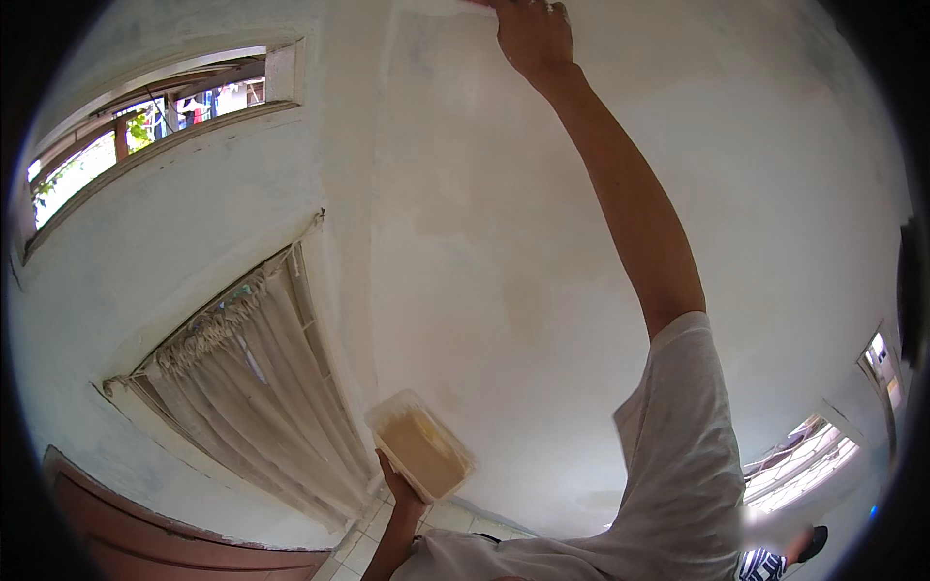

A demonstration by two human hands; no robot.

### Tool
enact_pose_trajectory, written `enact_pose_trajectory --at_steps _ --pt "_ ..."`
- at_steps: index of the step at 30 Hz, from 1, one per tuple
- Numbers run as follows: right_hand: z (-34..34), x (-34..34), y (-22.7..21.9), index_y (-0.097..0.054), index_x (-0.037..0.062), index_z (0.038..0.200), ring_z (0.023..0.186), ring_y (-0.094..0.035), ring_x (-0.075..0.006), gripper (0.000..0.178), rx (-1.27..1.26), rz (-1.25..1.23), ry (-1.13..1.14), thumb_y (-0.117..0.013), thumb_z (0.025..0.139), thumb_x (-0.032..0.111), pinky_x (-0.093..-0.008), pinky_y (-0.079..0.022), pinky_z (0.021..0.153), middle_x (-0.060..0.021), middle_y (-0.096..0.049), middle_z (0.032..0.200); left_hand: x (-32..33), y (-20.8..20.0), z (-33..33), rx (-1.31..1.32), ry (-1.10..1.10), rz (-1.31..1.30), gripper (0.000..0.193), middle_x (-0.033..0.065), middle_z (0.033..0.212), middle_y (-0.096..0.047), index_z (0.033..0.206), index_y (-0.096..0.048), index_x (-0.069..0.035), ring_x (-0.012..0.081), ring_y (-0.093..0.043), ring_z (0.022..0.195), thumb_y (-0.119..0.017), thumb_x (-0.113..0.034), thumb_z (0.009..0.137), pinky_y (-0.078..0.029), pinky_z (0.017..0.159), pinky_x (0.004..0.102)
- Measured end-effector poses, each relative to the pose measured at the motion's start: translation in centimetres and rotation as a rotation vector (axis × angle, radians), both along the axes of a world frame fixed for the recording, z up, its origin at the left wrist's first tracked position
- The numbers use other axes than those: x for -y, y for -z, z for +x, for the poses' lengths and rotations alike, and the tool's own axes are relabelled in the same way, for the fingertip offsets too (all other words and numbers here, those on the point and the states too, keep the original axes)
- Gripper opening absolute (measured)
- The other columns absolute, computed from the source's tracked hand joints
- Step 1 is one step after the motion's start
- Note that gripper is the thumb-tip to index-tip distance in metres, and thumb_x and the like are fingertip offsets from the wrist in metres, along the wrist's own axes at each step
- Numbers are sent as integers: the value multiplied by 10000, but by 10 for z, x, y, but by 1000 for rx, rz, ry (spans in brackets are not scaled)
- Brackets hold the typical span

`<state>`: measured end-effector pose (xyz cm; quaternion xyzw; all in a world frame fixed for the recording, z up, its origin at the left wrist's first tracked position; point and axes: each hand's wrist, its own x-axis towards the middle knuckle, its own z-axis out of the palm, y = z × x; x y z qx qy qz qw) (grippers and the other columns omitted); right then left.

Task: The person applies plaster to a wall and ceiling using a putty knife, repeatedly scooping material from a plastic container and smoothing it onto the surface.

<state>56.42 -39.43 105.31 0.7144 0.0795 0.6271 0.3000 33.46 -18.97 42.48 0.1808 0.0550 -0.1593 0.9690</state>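
Observation:
My left hand (400,487) grips the side of a clear rectangular plastic tub (455,481), low in front of my body. Inside the tub is a beige, paint-like liquid (418,453) with a yellowish patch along one side. High overhead, my right hand (538,44) reaches up against the pale wall (513,194), its fingers closed. A bit of something red (475,2) sticks out beside those fingers; the top edge of the picture cuts it off, so its kind cannot be made out. Damp-looking darker patches mark the wall below the right hand.
A beige gathered curtain (262,358) covers a window at the left, below a long narrow opening (145,126). A reddish-brown door (145,523) stands at lower left, beside a tiled floor (363,550). Grilled windows (804,463) and part of another person (765,564) show at lower right.

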Motion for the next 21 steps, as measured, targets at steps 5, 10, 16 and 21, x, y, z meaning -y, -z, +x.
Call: enact_pose_trajectory --at_steps 5,10,16,21 --pt "41 -5 123 -615 24 1268 1155 -614 -290 390 -112 -276 113 -567 903 156 -491 -515 936 -133 -641 1254 -11 1 0 -45 11 -58 761 60 1428 -529 1522 -393 -177 264 -558 1264 -337 -717 990 -490 1041 467" --pt "-3 -11 321 -656 -36 1191 969 -699 -300 319 -549 -392 -55 -568 948 151 -419 -565 815 -182 -713 1077 -9 8 5 2 -62 73 831 81 1452 -515 1521 -400 -157 284 -525 1299 -387 -761 950 -463 1073 443" --pt "-76 -36 417 -659 24 1164 807 -635 -167 237 -1016 747 -774 -582 983 156 -328 -515 713 -49 -683 927 -38 20 5 -35 -146 -50 774 56 1431 -536 1521 -406 -169 283 -549 1278 -382 -720 977 -473 1065 470" --pt "-185 -24 455 -652 32 1148 757 -545 -66 268 -945 1950 -1213 -586 1034 265 -281 -481 653 -21 -616 832 -28 23 6 -117 -128 -26 777 49 1463 -524 1535 -396 -171 285 -539 1291 -400 -710 975 -453 1082 467"
